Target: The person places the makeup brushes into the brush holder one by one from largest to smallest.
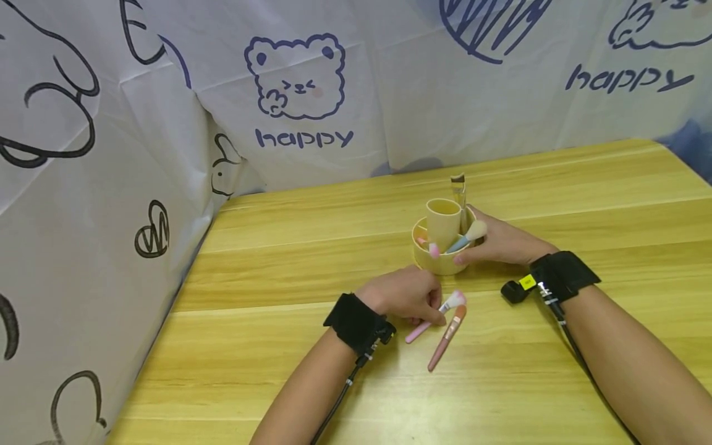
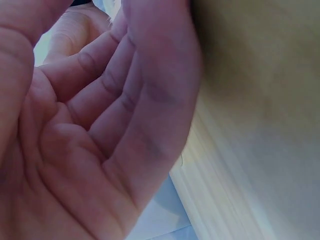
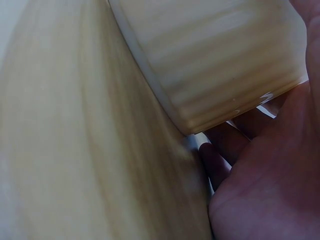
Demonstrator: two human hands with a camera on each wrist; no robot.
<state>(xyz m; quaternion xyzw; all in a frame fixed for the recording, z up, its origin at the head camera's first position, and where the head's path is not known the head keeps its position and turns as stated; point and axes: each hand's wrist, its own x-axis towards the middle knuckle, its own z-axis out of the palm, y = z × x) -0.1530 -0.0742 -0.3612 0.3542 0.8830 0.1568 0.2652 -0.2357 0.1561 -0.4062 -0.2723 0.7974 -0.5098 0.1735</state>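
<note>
A round cream brush holder (image 1: pixel 439 265) with a taller central cup stands on the table. My right hand (image 1: pixel 503 240) grips its right side, thumb at the front and fingers behind; its ribbed wall (image 3: pixel 220 60) fills the upper right wrist view. In front of it, my left hand (image 1: pixel 403 293) pinches a light-pink makeup brush (image 1: pixel 417 332) between thumb and fingers, bristles pointing toward the far right. The left wrist view shows curled fingers (image 2: pixel 160 90), with the brush itself mostly hidden. A darker pink makeup brush (image 1: pixel 442 346) with orange-brown bristles lies just right of it.
Inside the holder stand a flat-tipped brush (image 1: pixel 458 188), a blue-handled brush (image 1: pixel 474 231) and a pink-tipped one (image 1: pixel 434 250). The wood-grain table (image 1: pixel 267 266) meets a printed white cloth (image 1: pixel 300 167) at its back and left edges.
</note>
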